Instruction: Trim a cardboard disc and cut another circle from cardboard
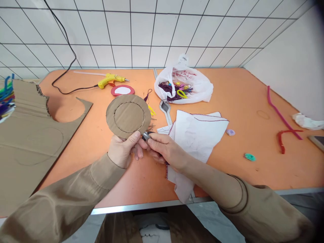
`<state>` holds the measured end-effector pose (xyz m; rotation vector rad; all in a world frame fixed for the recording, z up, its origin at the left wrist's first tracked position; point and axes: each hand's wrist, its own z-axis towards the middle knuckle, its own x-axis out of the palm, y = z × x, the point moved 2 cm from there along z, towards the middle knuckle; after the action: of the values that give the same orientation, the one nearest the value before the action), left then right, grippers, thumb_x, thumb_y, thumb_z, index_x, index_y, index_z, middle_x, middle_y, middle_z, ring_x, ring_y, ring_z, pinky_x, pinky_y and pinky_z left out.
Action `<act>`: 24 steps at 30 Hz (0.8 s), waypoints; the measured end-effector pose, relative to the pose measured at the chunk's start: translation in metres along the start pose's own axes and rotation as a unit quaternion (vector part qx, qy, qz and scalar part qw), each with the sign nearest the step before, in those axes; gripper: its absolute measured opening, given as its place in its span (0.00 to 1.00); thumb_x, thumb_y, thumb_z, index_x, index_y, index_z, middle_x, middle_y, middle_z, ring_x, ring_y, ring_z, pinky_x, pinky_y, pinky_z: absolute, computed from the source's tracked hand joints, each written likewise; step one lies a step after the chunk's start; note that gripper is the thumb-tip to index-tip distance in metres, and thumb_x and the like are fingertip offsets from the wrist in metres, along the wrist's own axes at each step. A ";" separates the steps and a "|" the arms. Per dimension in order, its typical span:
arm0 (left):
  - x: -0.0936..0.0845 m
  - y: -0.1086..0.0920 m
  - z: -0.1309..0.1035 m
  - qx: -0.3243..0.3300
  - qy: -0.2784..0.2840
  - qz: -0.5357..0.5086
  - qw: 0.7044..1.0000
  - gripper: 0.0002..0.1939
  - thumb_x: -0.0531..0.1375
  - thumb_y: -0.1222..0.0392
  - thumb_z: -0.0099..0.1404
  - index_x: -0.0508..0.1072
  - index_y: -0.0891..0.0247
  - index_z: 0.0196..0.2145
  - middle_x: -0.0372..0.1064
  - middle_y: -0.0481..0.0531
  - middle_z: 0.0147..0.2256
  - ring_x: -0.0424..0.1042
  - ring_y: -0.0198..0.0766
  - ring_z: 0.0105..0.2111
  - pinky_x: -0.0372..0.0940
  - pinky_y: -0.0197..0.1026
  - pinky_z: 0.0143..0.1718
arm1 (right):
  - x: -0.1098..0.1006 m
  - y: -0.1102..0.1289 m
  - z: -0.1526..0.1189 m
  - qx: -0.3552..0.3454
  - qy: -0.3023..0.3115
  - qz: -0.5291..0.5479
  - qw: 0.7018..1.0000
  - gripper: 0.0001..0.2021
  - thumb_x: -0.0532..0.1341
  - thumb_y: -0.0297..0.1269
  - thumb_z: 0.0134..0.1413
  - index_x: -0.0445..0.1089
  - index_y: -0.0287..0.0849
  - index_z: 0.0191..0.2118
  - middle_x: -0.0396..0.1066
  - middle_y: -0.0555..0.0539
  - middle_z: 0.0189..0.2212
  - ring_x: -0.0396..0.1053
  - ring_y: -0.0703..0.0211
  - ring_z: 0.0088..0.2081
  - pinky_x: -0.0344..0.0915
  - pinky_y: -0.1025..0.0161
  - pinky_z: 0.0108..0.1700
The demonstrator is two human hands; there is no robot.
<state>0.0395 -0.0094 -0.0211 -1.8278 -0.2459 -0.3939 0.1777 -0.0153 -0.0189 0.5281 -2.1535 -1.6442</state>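
Note:
A round cardboard disc is pinched at its lower edge by my left hand, thumb on the front face. A smaller circle is scored or cut inside its rim, with the middle piece still in place. Close by its lower right edge, my right hand is closed around a small grey-and-black tool; most of it is hidden by my fingers, so its exact kind does not show. White cloth with dark red stitched edges lies under and beyond my right hand.
A yellow glue gun with a black cord lies behind a red-rimmed disc. At left is a large cut cardboard sheet. A white plastic bag holds threads. Pipe cleaners and small coils lie at right.

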 end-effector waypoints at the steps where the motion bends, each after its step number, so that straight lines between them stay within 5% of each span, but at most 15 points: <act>1: 0.000 0.000 0.000 0.001 -0.005 -0.005 1.000 0.19 0.71 0.49 0.44 0.73 0.69 0.17 0.72 0.51 0.17 0.65 0.31 0.10 0.57 0.32 0.07 | -0.001 0.000 0.000 -0.017 -0.026 -0.034 0.999 0.12 0.50 0.42 0.60 0.56 0.43 0.27 0.52 0.56 0.19 0.47 0.67 0.20 0.46 0.65 0.22; 5: 0.002 0.001 -0.001 0.007 -0.022 -0.006 1.000 0.18 0.71 0.51 0.44 0.74 0.70 0.18 0.73 0.52 0.19 0.66 0.31 0.11 0.59 0.32 0.08 | -0.001 0.002 0.000 -0.083 -0.120 -0.169 0.975 0.12 0.51 0.36 0.59 0.55 0.43 0.24 0.57 0.52 0.21 0.54 0.63 0.26 0.51 0.64 0.29; 10: 0.002 0.001 -0.002 0.003 -0.028 -0.014 1.000 0.17 0.70 0.52 0.46 0.74 0.70 0.18 0.72 0.52 0.18 0.67 0.31 0.12 0.60 0.31 0.10 | 0.006 -0.002 0.001 -0.092 -0.092 -0.097 0.987 0.14 0.49 0.40 0.62 0.58 0.43 0.25 0.57 0.53 0.19 0.53 0.64 0.23 0.51 0.64 0.26; 14: 0.000 0.001 -0.002 0.012 -0.039 -0.006 0.999 0.16 0.69 0.52 0.48 0.74 0.70 0.18 0.72 0.52 0.18 0.67 0.31 0.13 0.61 0.31 0.11 | 0.007 -0.002 0.002 -0.095 -0.125 -0.126 0.980 0.13 0.49 0.39 0.62 0.59 0.43 0.26 0.56 0.53 0.18 0.53 0.64 0.23 0.51 0.65 0.25; 24: -0.002 -0.006 0.003 -0.028 -0.034 0.027 0.999 0.15 0.69 0.53 0.45 0.71 0.68 0.18 0.71 0.50 0.17 0.65 0.31 0.11 0.57 0.32 0.08 | -0.002 0.001 -0.001 -0.061 -0.096 -0.147 0.983 0.11 0.51 0.38 0.59 0.57 0.43 0.26 0.53 0.56 0.18 0.50 0.66 0.22 0.47 0.65 0.25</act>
<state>0.0357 -0.0051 -0.0171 -1.9012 -0.2324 -0.3042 0.1796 -0.0148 -0.0177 0.7024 -2.1711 -2.0473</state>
